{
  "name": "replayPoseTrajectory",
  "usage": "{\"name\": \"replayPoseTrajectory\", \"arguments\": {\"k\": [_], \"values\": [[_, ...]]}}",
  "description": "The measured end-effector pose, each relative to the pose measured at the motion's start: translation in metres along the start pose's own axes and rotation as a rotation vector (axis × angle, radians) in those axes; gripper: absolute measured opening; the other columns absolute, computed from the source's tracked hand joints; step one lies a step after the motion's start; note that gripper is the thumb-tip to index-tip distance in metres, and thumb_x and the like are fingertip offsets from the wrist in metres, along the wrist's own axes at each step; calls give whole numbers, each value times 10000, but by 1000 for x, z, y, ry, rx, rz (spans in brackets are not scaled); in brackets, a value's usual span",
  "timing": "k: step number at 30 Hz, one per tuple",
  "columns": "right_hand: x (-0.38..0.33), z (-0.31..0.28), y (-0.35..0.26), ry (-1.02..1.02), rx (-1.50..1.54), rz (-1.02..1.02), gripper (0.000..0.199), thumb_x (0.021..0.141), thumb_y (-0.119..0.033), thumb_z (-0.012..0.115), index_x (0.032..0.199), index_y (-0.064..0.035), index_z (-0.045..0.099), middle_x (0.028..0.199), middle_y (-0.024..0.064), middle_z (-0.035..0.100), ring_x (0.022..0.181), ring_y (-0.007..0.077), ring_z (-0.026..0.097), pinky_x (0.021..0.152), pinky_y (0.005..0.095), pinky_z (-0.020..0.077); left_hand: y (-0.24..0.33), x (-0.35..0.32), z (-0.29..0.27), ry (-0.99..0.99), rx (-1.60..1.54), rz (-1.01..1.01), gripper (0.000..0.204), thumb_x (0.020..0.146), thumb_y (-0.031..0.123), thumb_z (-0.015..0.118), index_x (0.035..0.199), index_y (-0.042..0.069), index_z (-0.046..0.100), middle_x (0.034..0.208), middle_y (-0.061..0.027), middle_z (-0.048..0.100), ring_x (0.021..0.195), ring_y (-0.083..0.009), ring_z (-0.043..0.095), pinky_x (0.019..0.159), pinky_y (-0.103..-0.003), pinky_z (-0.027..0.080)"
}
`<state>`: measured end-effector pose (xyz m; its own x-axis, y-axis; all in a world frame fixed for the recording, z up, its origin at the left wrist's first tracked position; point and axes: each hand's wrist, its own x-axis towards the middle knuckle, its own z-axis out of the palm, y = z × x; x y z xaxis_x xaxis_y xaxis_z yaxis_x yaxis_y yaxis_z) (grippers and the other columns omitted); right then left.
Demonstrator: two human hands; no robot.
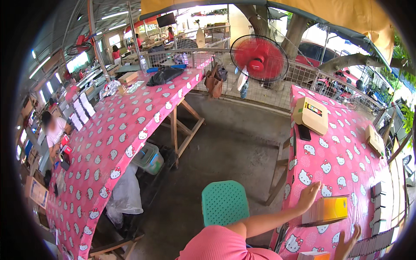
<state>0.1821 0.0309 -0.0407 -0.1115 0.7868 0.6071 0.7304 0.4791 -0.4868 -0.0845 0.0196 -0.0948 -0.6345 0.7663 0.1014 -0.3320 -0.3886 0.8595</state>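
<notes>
On the pink cat-print tablecloth (303,162) to my right lies a stack of notebooks (333,209) with a yellow-orange cover on top. My left hand (308,198) reaches over the table edge, at the far left corner of the stack. Its fingers are stretched out and it holds nothing; whether it touches the stack I cannot tell. On the near side of the stack my right hand (348,243) is raised with fingers apart and nothing in them. Rows of dark-edged notebooks (372,246) stand beside it. Another stack (313,255) is partly cut off by the lower edge.
Farther along the right table are a tan box (311,115), a black phone (304,132) and a second box (375,139). A green stool (225,203) stands left of my arm. Across the floor is a long pink-covered table (117,130). A red fan (258,58) stands by the railing.
</notes>
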Motion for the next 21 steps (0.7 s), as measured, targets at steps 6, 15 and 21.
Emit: {"name": "replayPoseTrajectory", "arguments": {"k": [6,15,21], "values": [[-85,-69,25,-80,-79,353,440,905,-177,564,1290,12,461,1198,154,540,1063,282,519,949,407,393,64,-28,3,-63,73,311,250,1002,230,447,1112,40,568,1092,-34,595,1024,-116,512,947,-301,375],[-92,-61,10,-126,-10,393,409,889,-157,581,1247,17,487,1150,136,558,1014,256,532,912,384,407,99,-111,54,-996,173,-166,283,957,184,488,1185,17,495,1179,-113,509,1164,-212,469,1011,-357,355],[-91,-62,10,-135,5,406,388,878,-143,592,1219,20,504,1118,125,570,982,239,541,887,370,416,28,-144,68,-1055,279,-99,380,842,277,665,1148,70,574,1030,-104,646,885,-226,636,766,-357,505]]}}
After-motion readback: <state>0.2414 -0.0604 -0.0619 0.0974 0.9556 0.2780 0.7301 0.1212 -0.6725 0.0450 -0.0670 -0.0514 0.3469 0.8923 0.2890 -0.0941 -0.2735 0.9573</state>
